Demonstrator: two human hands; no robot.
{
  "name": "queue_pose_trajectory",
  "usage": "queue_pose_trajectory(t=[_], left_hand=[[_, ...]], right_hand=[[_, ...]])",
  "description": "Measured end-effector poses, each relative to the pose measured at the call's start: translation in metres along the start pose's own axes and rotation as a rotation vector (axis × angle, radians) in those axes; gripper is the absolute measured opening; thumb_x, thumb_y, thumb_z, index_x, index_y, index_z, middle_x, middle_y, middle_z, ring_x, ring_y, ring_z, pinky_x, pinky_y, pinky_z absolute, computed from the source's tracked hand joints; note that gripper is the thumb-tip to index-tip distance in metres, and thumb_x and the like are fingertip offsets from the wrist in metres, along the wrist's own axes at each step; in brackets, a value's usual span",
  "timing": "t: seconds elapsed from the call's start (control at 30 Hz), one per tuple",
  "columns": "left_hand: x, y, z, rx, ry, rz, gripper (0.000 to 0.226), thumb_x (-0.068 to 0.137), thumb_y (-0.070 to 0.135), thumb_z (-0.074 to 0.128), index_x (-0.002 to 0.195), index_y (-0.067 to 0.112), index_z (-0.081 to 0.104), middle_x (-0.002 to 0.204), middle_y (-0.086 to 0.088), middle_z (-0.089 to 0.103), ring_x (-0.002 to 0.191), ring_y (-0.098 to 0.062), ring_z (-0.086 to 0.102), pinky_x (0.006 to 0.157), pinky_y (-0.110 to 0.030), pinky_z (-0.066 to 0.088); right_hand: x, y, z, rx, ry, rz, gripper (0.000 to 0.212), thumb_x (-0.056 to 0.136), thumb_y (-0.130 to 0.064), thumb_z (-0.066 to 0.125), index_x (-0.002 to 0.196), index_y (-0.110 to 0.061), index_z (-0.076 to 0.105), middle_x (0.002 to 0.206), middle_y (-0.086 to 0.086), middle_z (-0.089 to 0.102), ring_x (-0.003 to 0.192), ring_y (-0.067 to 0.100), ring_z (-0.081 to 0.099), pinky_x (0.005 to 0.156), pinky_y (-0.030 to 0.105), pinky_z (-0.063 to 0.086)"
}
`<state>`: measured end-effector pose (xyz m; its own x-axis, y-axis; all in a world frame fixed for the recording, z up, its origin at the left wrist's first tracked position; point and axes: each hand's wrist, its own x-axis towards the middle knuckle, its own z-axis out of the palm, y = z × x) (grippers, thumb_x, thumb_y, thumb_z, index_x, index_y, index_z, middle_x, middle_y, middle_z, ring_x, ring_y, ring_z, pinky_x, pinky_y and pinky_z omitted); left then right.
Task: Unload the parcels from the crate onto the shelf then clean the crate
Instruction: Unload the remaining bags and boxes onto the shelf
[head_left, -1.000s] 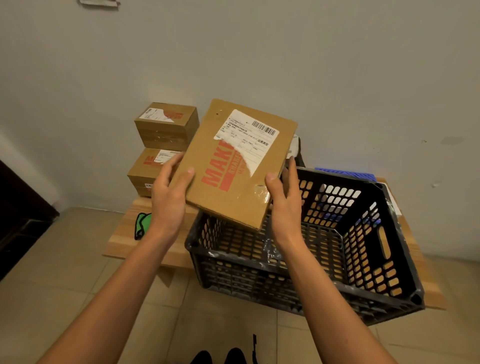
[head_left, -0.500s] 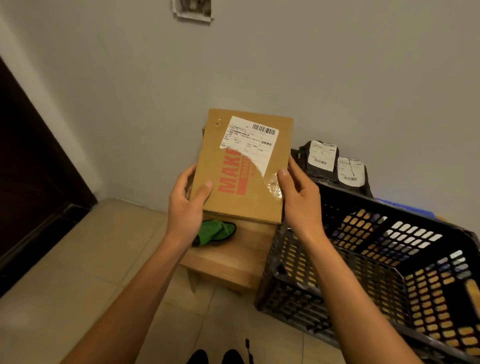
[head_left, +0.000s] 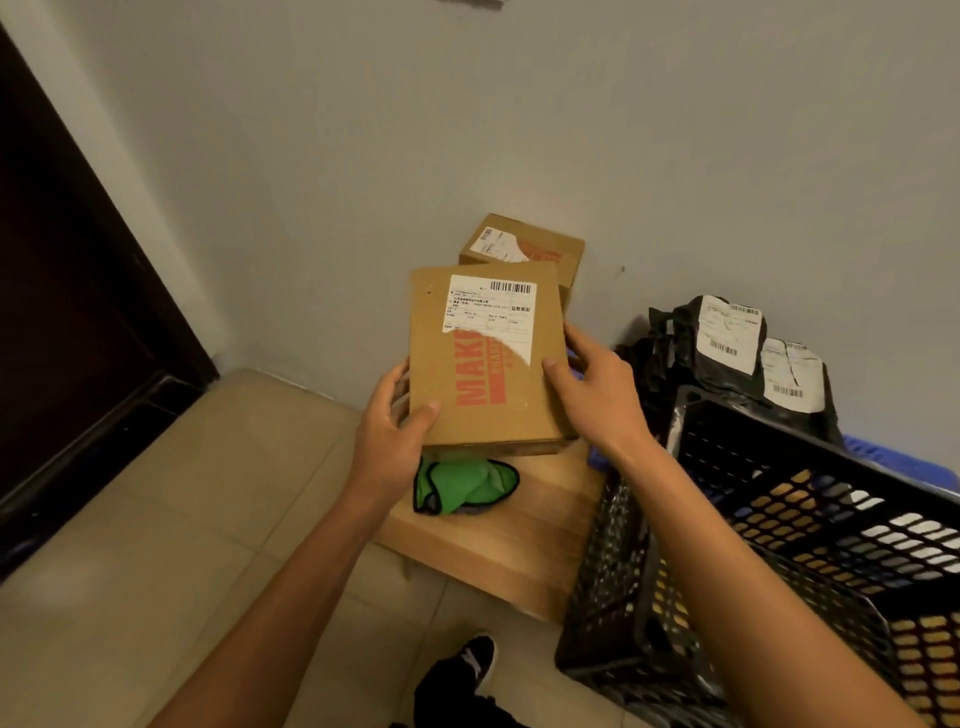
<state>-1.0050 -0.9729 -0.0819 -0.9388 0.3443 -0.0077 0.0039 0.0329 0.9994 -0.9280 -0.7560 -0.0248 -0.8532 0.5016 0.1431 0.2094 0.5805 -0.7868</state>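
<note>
Now both hands, left (head_left: 388, 436) and right (head_left: 597, 387), around flat cardboard parcel (head_left: 485, 364) (label up) above wooden shelf (head_left: 498, 540)

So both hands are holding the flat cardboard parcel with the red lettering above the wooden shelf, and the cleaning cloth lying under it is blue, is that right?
Not quite: the cleaning cloth is green with a dark edge, not blue, as the head view shows. The rest holds: the left hand and right hand hold the flat cardboard parcel with red lettering above the wooden shelf.
</note>
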Motion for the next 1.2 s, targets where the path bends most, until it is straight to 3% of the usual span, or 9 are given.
queue_pose_trajectory(t=[0.23, 0.33, 0.43, 0.63, 0.77, 0.87, 0.93, 1.03, 1.2], left_hand=[[0.041, -0.023, 0.015, 0.099, -0.082, -0.091, 0.063, 0.1, 0.013, 0.059, 0.131, 0.064, 0.041, 0.115, 0.042, 0.06, 0.108, 0.014, 0.059, 0.076, -0.011, 0.054], [0.052, -0.037, 0.024, 0.071, -0.094, -0.134, 0.062, 0.1, 0.014, 0.061, 0.142, 0.055, 0.042, 0.12, 0.033, 0.064, 0.112, 0.008, 0.061, 0.077, -0.013, 0.055], [0.064, -0.047, 0.029, 0.072, -0.099, -0.155, 0.061, 0.1, 0.02, 0.062, 0.132, 0.067, 0.04, 0.116, 0.039, 0.063, 0.11, 0.014, 0.059, 0.074, -0.008, 0.052], [0.079, -0.064, 0.029, 0.11, -0.102, -0.18, 0.057, 0.103, 0.031, 0.058, 0.144, 0.061, 0.032, 0.121, 0.041, 0.06, 0.116, 0.014, 0.057, 0.087, -0.013, 0.054], [0.091, -0.072, 0.022, 0.197, -0.099, -0.146, 0.049, 0.101, 0.029, 0.061, 0.136, 0.059, 0.044, 0.124, 0.04, 0.059, 0.116, 0.015, 0.056, 0.095, -0.024, 0.055], [0.11, -0.072, 0.011, 0.375, -0.026, -0.013, 0.047, 0.093, 0.032, 0.07, 0.133, 0.048, 0.052, 0.137, 0.03, 0.051, 0.127, 0.008, 0.048, 0.102, -0.035, 0.052], [0.133, -0.069, -0.002, 0.583, -0.013, 0.195, 0.055, 0.085, 0.024, 0.079, 0.134, 0.034, 0.054, 0.15, 0.009, 0.042, 0.14, -0.012, 0.039, 0.112, -0.044, 0.041], [0.177, -0.065, -0.021, 0.871, -0.135, 0.563, 0.064, 0.079, 0.025, 0.085, 0.136, 0.016, 0.057, 0.156, -0.011, 0.04, 0.148, -0.032, 0.03, 0.115, -0.055, 0.035], [0.225, -0.066, -0.029, 0.918, -0.403, 0.691, 0.068, 0.072, 0.028, 0.09, 0.133, 0.018, 0.061, 0.153, -0.007, 0.048, 0.147, -0.031, 0.036, 0.106, -0.058, 0.044]], right_hand=[[0.077, 0.032, 0.013, -0.19, -0.257, 0.072, 0.06, 0.105, -0.026, 0.051, 0.16, -0.021, 0.026, 0.153, 0.003, 0.048, 0.136, 0.024, 0.049, 0.105, 0.031, 0.037], [0.106, 0.04, 0.016, -0.239, -0.262, 0.055, 0.054, 0.105, -0.024, 0.053, 0.156, -0.018, 0.037, 0.152, 0.006, 0.05, 0.137, 0.026, 0.048, 0.111, 0.034, 0.035], [0.127, 0.049, 0.022, -0.272, -0.275, 0.005, 0.046, 0.103, -0.022, 0.055, 0.149, -0.017, 0.049, 0.149, 0.004, 0.054, 0.136, 0.024, 0.05, 0.111, 0.032, 0.034], [0.15, 0.066, 0.042, -0.233, -0.277, 0.003, 0.038, 0.101, -0.012, 0.057, 0.139, -0.016, 0.06, 0.143, 0.002, 0.059, 0.133, 0.021, 0.052, 0.101, 0.017, 0.029], [0.159, 0.077, 0.05, -0.225, -0.238, 0.025, 0.035, 0.102, -0.011, 0.055, 0.136, -0.016, 0.063, 0.144, 0.002, 0.059, 0.133, 0.023, 0.053, 0.109, 0.028, 0.035], [0.163, 0.081, 0.055, -0.247, -0.204, 0.021, 0.034, 0.102, -0.013, 0.056, 0.135, -0.017, 0.064, 0.148, 0.004, 0.055, 0.135, 0.024, 0.051, 0.114, 0.038, 0.036], [0.164, 0.081, 0.056, -0.278, -0.175, 0.0, 0.033, 0.101, -0.014, 0.057, 0.132, -0.016, 0.066, 0.145, 0.008, 0.057, 0.135, 0.027, 0.052, 0.113, 0.041, 0.037], [0.165, 0.079, 0.056, -0.417, -0.142, -0.02, 0.032, 0.101, -0.02, 0.059, 0.131, -0.019, 0.068, 0.146, 0.01, 0.056, 0.131, 0.032, 0.05, 0.108, 0.044, 0.037], [0.139, 0.061, 0.065, -0.565, -0.088, -0.043, 0.035, 0.102, -0.038, 0.055, 0.134, -0.026, 0.065, 0.154, 0.004, 0.047, 0.135, 0.029, 0.041, 0.106, 0.047, 0.032]])
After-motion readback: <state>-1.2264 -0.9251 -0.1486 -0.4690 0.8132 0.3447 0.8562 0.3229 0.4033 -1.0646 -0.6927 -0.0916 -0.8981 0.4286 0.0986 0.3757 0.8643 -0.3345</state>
